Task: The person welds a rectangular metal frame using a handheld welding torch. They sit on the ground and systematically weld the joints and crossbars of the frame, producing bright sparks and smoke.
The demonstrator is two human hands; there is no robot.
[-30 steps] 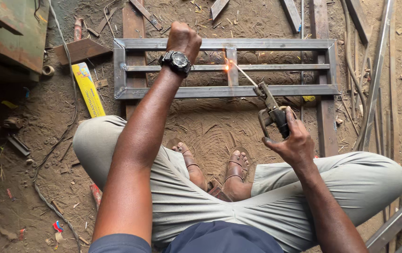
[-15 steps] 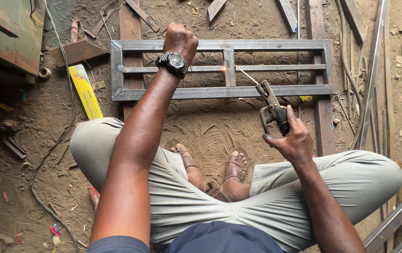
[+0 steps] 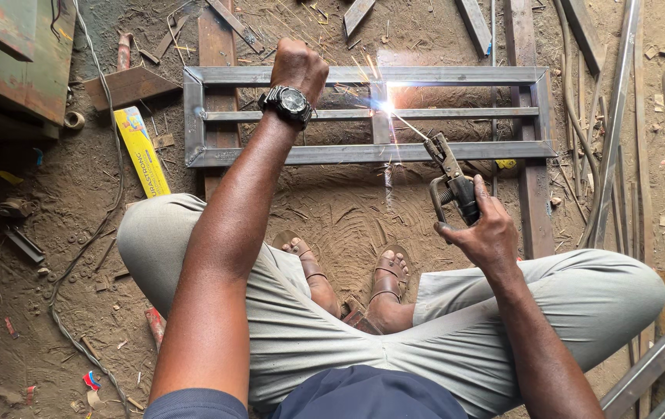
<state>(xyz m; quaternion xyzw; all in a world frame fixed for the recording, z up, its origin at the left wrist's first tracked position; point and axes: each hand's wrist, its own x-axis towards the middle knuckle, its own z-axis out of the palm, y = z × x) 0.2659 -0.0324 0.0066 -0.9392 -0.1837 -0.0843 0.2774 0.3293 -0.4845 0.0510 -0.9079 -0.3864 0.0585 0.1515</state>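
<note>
The rigid, likely heavy steel frame (image 3: 363,153) lies flat on the dirt floor, the left hand (image 3: 298,66) fisted on its top rail (well clear of the hot arc) while the right hand (image 3: 488,233) wraps closed round the electrode holder (image 3: 453,182).

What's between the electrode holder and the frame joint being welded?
In the head view, only the thin welding rod spans from the electrode holder in the right hand to the bright arc on the metal frame.

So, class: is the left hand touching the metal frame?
Touching. The head view shows the left hand closed as a fist, pressed down on the frame at its top bar, no gap visible.
</note>
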